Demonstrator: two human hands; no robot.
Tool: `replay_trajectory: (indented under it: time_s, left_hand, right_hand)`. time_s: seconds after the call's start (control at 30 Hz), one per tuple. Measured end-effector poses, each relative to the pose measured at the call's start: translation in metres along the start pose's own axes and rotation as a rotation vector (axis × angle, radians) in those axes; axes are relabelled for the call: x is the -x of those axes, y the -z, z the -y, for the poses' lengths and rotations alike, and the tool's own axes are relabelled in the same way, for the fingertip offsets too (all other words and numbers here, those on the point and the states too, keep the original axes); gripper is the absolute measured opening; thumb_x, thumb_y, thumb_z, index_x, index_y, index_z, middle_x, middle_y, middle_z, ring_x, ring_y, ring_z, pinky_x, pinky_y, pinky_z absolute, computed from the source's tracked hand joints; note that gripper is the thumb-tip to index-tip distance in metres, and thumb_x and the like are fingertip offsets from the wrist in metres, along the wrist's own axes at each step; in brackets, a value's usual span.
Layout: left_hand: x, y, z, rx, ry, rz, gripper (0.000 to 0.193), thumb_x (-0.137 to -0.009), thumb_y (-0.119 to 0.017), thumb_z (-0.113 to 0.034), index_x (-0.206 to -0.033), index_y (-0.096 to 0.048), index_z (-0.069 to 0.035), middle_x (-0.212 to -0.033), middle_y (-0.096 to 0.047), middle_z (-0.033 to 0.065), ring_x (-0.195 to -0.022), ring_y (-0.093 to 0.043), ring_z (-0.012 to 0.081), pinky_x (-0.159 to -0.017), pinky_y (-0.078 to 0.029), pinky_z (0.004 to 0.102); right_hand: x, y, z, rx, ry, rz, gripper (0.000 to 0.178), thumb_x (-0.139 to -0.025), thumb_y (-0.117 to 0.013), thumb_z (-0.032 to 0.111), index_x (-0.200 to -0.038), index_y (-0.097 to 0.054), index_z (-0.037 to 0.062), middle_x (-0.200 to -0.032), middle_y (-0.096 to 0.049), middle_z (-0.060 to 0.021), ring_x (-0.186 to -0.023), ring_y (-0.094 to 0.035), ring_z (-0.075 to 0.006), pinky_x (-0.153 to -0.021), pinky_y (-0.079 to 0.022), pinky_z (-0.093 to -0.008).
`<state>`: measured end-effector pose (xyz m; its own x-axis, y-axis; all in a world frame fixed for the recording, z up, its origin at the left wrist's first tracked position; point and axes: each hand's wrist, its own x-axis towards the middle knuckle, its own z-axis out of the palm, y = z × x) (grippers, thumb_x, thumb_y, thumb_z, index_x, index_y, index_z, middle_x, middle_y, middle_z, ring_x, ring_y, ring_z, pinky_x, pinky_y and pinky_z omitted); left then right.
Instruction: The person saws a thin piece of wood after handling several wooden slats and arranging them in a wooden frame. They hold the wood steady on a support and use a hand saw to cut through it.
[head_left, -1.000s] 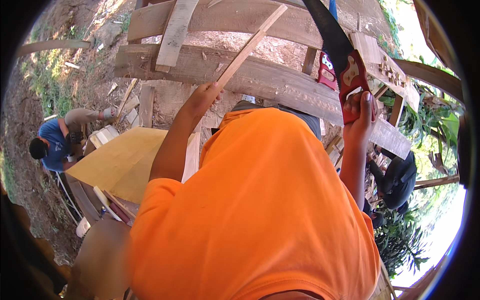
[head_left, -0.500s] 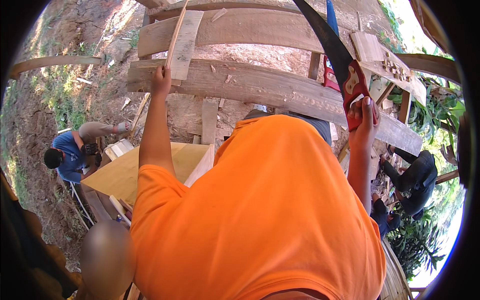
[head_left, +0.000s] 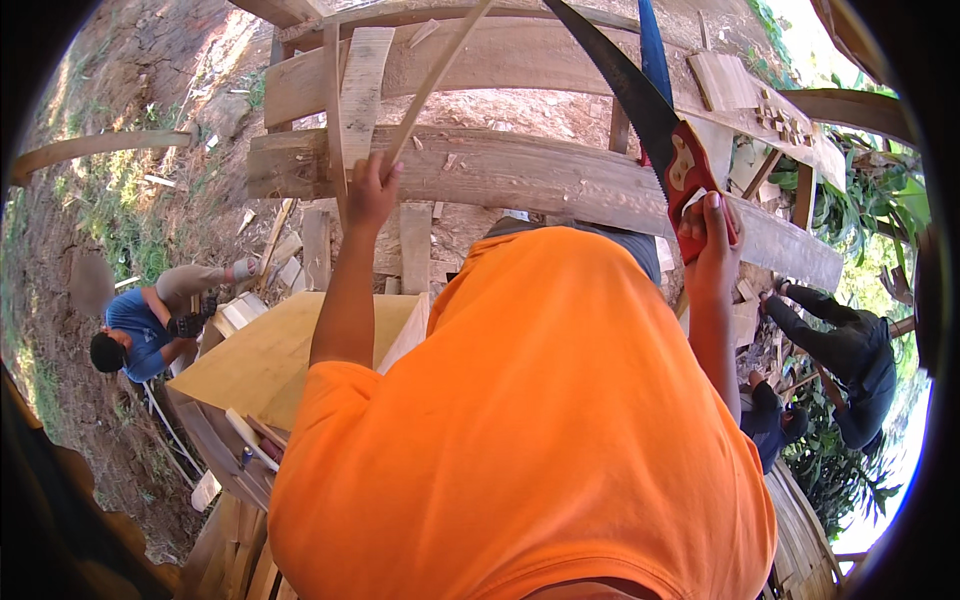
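My left hand (head_left: 372,190) is closed around the lower end of a thin wooden strip (head_left: 437,75), which slants up and to the right above the bench planks. In my right hand (head_left: 712,240) is the red handle of a handsaw (head_left: 632,90); its dark curved blade points up and left, clear of the wood. Left of the held strip, a short pale board (head_left: 363,90) lies across the planks, with another narrow piece of wood (head_left: 333,120) beside it. A second saw with a blue blade (head_left: 655,50) is partly hidden behind the first.
The bench has a near plank (head_left: 520,165) and a far plank (head_left: 520,55). Notched wood blocks (head_left: 787,125) sit at the right. A yellowish panel (head_left: 265,345) is at my left. One person (head_left: 140,320) crouches at the left; others (head_left: 850,365) are at the right.
My left hand has moved right with the strip, which now leans right. A narrow piece now shows separately left of the pale board. The saw has shifted slightly left.
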<state>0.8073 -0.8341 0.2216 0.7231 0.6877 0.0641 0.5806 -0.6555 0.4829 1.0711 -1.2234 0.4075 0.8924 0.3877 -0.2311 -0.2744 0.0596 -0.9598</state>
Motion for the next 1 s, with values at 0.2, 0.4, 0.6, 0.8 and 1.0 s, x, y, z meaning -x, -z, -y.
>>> replay_trajectory:
  time_s: [0.2, 0.4, 0.6, 0.8, 1.0]
  left_hand:
    - [0.024, -0.044, 0.008, 0.040, -0.022, 0.070, 0.040, -0.089, -0.073, -0.037, -0.117, -0.063, -0.011, -0.108, -0.059, 0.0165, -0.098, -0.059, 0.0383, -0.083, -0.048, 0.0486]
    - [0.008, -0.020, 0.013, -0.235, -0.192, -0.132, 0.032, -0.084, -0.076, -0.035, -0.108, -0.064, -0.017, -0.125, -0.050, 0.0150, -0.119, -0.046, 0.0397, -0.094, -0.039, 0.0577]
    - [0.002, -0.016, 0.047, -0.225, -0.056, -0.320, 0.032, -0.084, -0.076, -0.033, -0.108, -0.064, -0.016, -0.139, -0.045, 0.0202, -0.127, -0.041, 0.0461, -0.101, -0.040, 0.0579]
    - [-0.005, -0.021, 0.061, -0.320, 0.030, -0.265, 0.029, -0.086, -0.075, -0.028, -0.109, -0.066, -0.013, -0.139, -0.048, 0.0186, -0.124, -0.046, 0.0438, -0.104, -0.042, 0.0538]
    - [-0.020, -0.010, 0.044, -0.311, -0.007, -0.222, 0.023, -0.092, -0.068, -0.027, -0.106, -0.070, -0.009, -0.130, -0.054, 0.0131, -0.120, -0.052, 0.0370, -0.098, -0.049, 0.0459]
  right_hand:
    - [-0.003, -0.004, -0.004, 0.050, 0.012, -0.007, 0.027, -0.101, -0.061, 0.024, -0.081, -0.057, 0.0064, -0.066, -0.046, 0.0016, -0.062, -0.043, -0.0082, -0.059, -0.038, -0.0250]
    - [-0.004, -0.004, -0.005, 0.060, -0.037, -0.031, 0.027, -0.101, -0.062, 0.025, -0.081, -0.057, 0.0066, -0.065, -0.045, 0.0024, -0.061, -0.043, -0.0083, -0.058, -0.036, -0.0249]
    - [-0.006, -0.014, -0.005, 0.030, -0.036, 0.000, 0.027, -0.102, -0.061, 0.021, -0.077, -0.053, 0.0117, -0.067, -0.044, 0.0050, -0.060, -0.039, -0.0048, -0.054, -0.031, -0.0230]
    - [-0.005, -0.024, 0.001, 0.085, -0.077, 0.039, 0.029, -0.102, -0.060, 0.023, -0.077, -0.052, 0.0107, -0.069, -0.047, 0.0035, -0.061, -0.041, -0.0051, -0.056, -0.033, -0.0231]
    - [-0.002, -0.024, -0.001, 0.074, -0.065, 0.026, 0.029, -0.103, -0.060, 0.025, -0.080, -0.053, 0.0085, -0.070, -0.048, 0.0030, -0.062, -0.041, -0.0055, -0.059, -0.035, -0.0241]
